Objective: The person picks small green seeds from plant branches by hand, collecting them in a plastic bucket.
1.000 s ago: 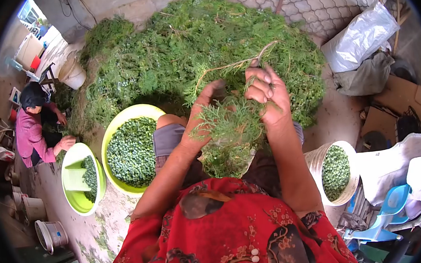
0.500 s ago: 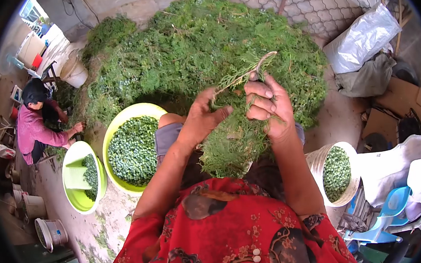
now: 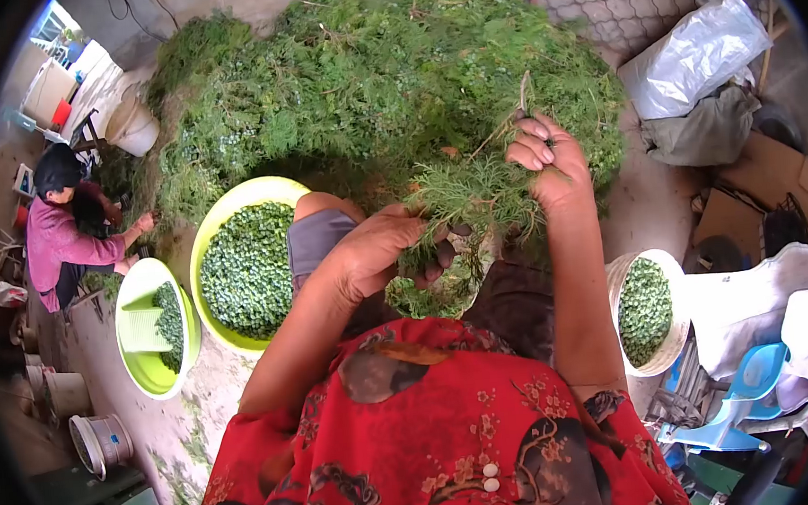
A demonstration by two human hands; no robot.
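Note:
A leafy green branch (image 3: pixel 475 190) hangs between my hands over my lap. My right hand (image 3: pixel 550 157) is closed round its woody stem, which sticks up above the fingers. Among the lower leaves is my left hand (image 3: pixel 385 249), with its fingers bent and partly hidden by the foliage; whether they grip a sprig is unclear. Below the hands, part of a container with green sprigs (image 3: pixel 436 297) shows at my lap. To the left stands a yellow-green basin (image 3: pixel 198 269) full of green berries (image 3: pixel 252 269).
Ahead spreads a large heap of cut branches (image 3: pixel 362 85). At the left, a co-worker (image 3: pixel 65 232) crouches by a smaller green basin (image 3: pixel 136 345). A white bucket of berries (image 3: pixel 680 326) stands at the right, near a blue plastic object (image 3: pixel 755 377) and a silvery sack (image 3: pixel 702 53).
My right hand has moved right and turned the branch, so its leaves now hang between the hands. My left hand has moved lower, into the leaves. The view has shifted slightly.

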